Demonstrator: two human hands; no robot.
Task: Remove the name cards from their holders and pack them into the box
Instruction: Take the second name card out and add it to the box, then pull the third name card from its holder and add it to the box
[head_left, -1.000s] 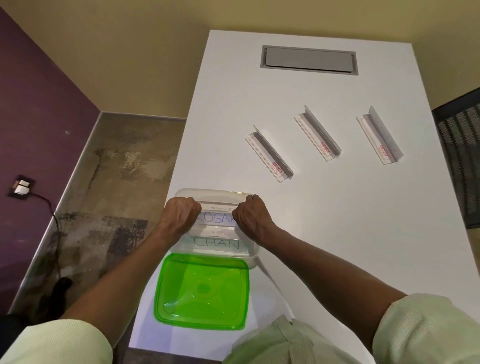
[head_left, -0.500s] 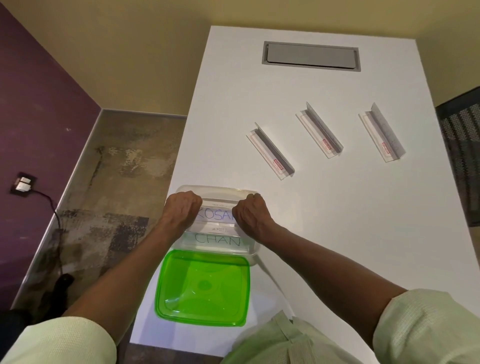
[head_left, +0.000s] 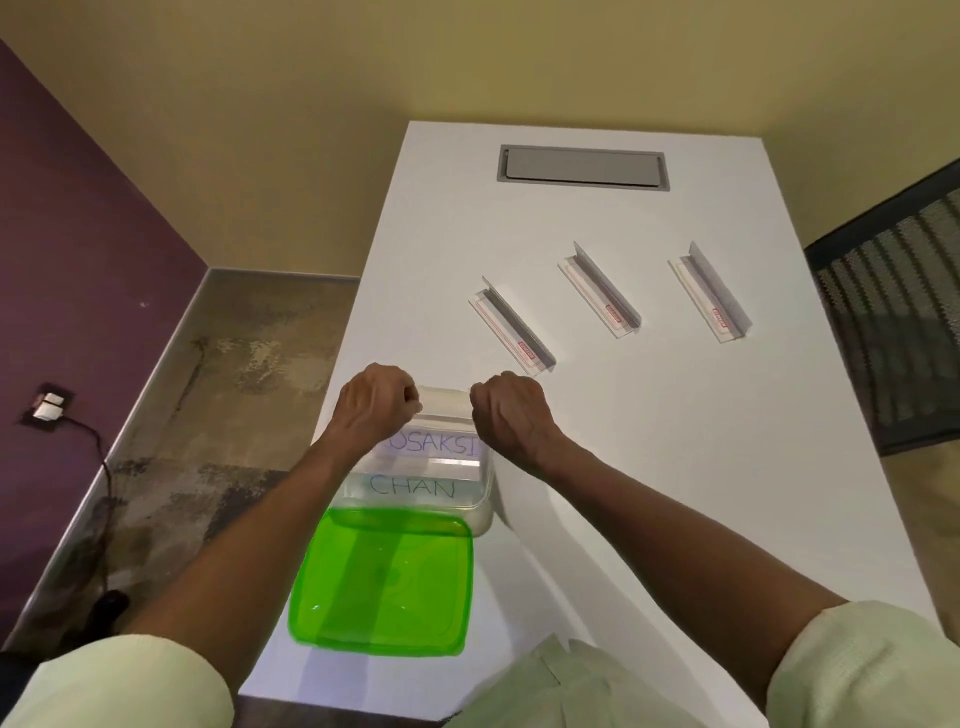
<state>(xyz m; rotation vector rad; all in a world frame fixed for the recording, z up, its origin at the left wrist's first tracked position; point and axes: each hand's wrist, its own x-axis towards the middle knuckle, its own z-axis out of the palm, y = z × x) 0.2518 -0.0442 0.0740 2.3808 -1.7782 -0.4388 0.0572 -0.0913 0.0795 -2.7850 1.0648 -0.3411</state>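
Note:
A clear plastic box (head_left: 485, 501) stands near the left edge of the white table (head_left: 675, 467). Two name cards lie in it, one reading ROSAKSI (head_left: 441, 447) and one reading CHAN (head_left: 413, 486). My left hand (head_left: 374, 408) and my right hand (head_left: 511, 418) hover over the box's far corners with fingers curled, and nothing shows in them. I cannot tell whether they touch the rim. Three clear holders stand empty farther back: left (head_left: 514, 327), middle (head_left: 600, 291) and right (head_left: 709, 293).
The green lid (head_left: 382, 582) lies on the table just in front of the box. A grey cable hatch (head_left: 582, 165) is set in the table's far end. A black mesh chair (head_left: 893, 322) stands at the right edge. The floor drops off on the left.
Both hands have lifted off the cards and moved to the box's far corners, uncovering the ROSAKSI card. The view has tilted up a little.

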